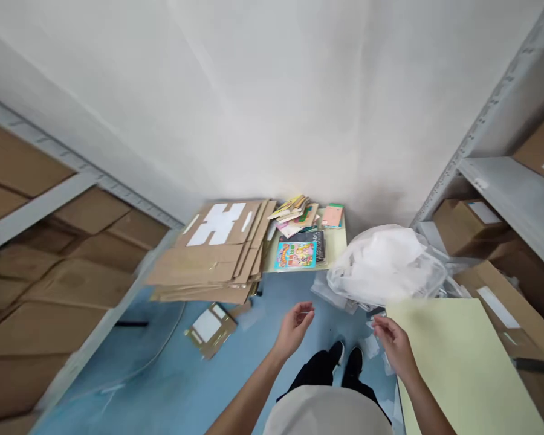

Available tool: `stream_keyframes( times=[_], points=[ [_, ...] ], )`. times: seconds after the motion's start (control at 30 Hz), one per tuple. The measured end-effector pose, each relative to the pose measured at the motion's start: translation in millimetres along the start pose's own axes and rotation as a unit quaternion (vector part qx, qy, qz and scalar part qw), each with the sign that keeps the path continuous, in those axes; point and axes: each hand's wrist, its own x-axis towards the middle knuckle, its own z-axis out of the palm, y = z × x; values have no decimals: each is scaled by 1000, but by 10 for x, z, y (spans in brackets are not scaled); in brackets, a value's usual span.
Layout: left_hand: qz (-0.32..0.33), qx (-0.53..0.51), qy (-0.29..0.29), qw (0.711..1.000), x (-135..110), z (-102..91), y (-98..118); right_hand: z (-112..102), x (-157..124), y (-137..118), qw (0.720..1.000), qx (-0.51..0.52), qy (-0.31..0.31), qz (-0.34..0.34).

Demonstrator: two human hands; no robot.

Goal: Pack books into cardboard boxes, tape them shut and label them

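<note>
My left hand (294, 329) hovers above the blue floor with its fingers loosely bent, a gap between thumb and fingers, and nothing held. To the right, my right hand (393, 343) is in the air beside the near edge of a pale yellow table (462, 368); its fingers are half curled and it too looks free of any object. Beyond my left hand is a low yellow table (338, 248) against the wall. On it lie a colourful booklet (296, 254), a dark book (318, 244), a pile of small books (294, 214) and a pink booklet (332, 215).
Flattened cardboard boxes (208, 260) are stacked left of the books. A cardboard piece (211, 329) lies on the floor (163, 374). A bulging white plastic bag (385, 266) stands at the right. Shelves with cardboard boxes (77, 284) flank both sides.
</note>
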Motion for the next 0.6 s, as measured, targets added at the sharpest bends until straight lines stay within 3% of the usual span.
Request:
stream_keyframes(
  times=[0.13, 0.27, 0.43, 0.6],
  points=[
    [-16, 0, 69, 997, -114, -239, -101, 117, 259, -105, 998, -11, -61, 4],
    [-25, -20, 118, 992, -36, -448, -173, 345, 396, -166, 993, -28, -117, 11],
    [-18, -39, 135, 990, 345, -715, -210, 767, 579, -179, 987, -48, -155, 7],
    [-11, -32, 105, 994, 872, -1168, -300, 1394, 891, -225, 987, -71, -146, -4]
  ],
)
